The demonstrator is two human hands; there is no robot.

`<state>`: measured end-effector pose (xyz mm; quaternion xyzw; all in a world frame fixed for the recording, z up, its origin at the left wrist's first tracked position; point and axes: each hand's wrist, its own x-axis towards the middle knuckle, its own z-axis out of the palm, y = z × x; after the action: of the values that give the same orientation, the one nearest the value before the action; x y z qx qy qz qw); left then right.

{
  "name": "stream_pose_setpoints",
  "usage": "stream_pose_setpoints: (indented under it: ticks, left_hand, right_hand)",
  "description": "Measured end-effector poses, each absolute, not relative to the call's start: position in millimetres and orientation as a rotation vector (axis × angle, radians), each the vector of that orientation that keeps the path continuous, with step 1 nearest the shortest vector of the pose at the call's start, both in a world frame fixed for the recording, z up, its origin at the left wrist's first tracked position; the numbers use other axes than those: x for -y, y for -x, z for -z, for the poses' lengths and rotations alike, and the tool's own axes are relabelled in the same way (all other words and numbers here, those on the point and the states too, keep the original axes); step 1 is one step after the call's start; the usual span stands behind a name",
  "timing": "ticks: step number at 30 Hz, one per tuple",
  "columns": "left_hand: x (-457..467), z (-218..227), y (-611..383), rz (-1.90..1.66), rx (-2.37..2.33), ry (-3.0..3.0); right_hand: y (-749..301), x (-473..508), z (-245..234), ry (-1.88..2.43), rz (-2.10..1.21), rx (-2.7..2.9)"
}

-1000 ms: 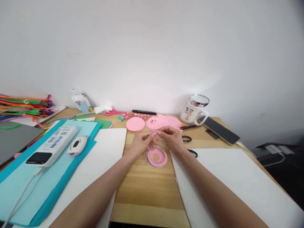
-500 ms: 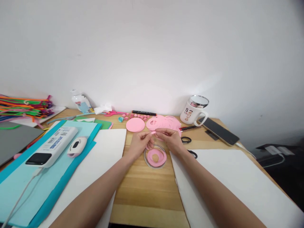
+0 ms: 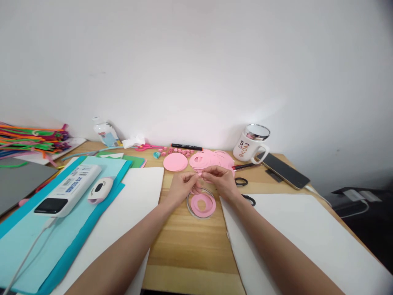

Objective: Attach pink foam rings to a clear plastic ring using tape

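Over the wooden table, my left hand (image 3: 182, 187) and my right hand (image 3: 220, 180) meet fingertip to fingertip. Pinched between them is a narrow pink paper strip (image 3: 199, 174), mostly covered by the fingers. Just below, a pink paper ring (image 3: 203, 206) lies inside a clear round ring (image 3: 189, 211); whether the strip joins that paper I cannot tell. Beyond my fingers are a stack of pink paper discs (image 3: 175, 162) and a pile of cut pink paper rings (image 3: 211, 157). Small rolled pink paper pieces (image 3: 179, 151) sit behind the discs.
Black-handled scissors (image 3: 241, 181) lie partly under my right arm. A white mug (image 3: 250, 143) and a phone (image 3: 287, 172) stand back right. White sheets (image 3: 294, 229) flank my arms. On the left are a white power bank (image 3: 69, 190), teal paper (image 3: 27, 262) and pipe cleaners (image 3: 33, 139).
My fingertips have drawn closer together on the pink strip, so less of it shows. The pink paper ring below looks slightly shifted; the other things stay where they were.
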<state>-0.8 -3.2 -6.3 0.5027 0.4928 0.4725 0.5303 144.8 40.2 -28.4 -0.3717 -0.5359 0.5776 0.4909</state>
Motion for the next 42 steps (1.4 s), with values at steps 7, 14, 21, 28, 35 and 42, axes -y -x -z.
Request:
stream_pose_setpoints:
  ticks: [7, 14, 21, 28, 35, 42]
  left_hand:
    - [3.1, 7.6, 1.4, -1.171, -1.218, -1.14]
    - [3.1, 4.8, 1.5, -1.205, -1.227, -1.169]
    - [3.8, 2.5, 0.6, -1.195, -1.241, -1.167]
    - [4.5, 3.2, -0.4, -1.177, -1.239, -1.166]
    - [4.5, 2.3, -0.4, -1.197, -1.247, -1.133]
    - [3.4, 3.7, 0.0, -1.22, -1.229, -1.106]
  right_hand:
    - [-145.2, -40.3, 30.2, 0.955, -1.364, 1.326]
    - [-145.9, -39.6, 27.2, 0.945, -1.385, 1.346]
    - [-146.6, -40.9, 31.0, 0.926, -1.406, 1.332]
    - [-146.2, -40.3, 31.0, 0.9, -1.449, 1.288]
    - [-146.1, -38.4, 28.4, 0.936, -1.423, 1.326]
    - [-144.2, -37.9, 25.2, 0.94, -1.427, 1.346]
